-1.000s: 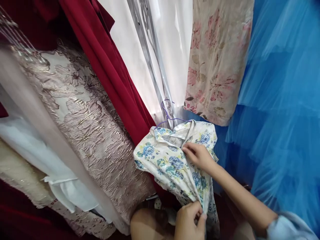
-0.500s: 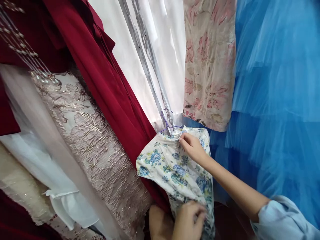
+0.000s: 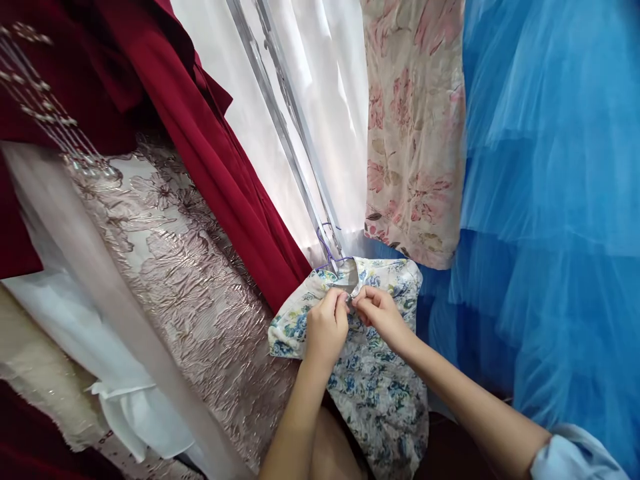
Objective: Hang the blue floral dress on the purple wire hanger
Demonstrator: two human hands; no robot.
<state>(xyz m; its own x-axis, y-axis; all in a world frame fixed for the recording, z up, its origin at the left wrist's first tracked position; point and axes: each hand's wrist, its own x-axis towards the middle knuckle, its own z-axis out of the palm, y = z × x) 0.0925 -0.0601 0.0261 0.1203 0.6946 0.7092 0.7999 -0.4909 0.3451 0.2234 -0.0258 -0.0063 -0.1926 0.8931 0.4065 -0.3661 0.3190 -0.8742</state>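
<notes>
A white dress with blue and green flowers [image 3: 373, 380] hangs in front of me on a thin purple hanger [image 3: 326, 248]. At the middle of its neckline, my left hand [image 3: 327, 323] pinches the fabric edge. Just to the right, my right hand [image 3: 383, 313] pinches the same neckline, its fingertips almost meeting those of the left. The neck opening gapes a little above both hands. Whatever small part lies between the fingertips is too hidden to make out.
Grey metal poles [image 3: 285, 113] rise before a white curtain [image 3: 330, 87]. On the left hang a dark red garment [image 3: 215, 180] and a pink embossed dress [image 3: 200, 320]. A beige floral garment [image 3: 413, 133] and a blue tulle gown [image 3: 550, 200] hang on the right.
My left hand has risen from the dress's lower front to its neckline, beside my right hand. The right hand has dropped slightly, pulling the neck edge down and more open.
</notes>
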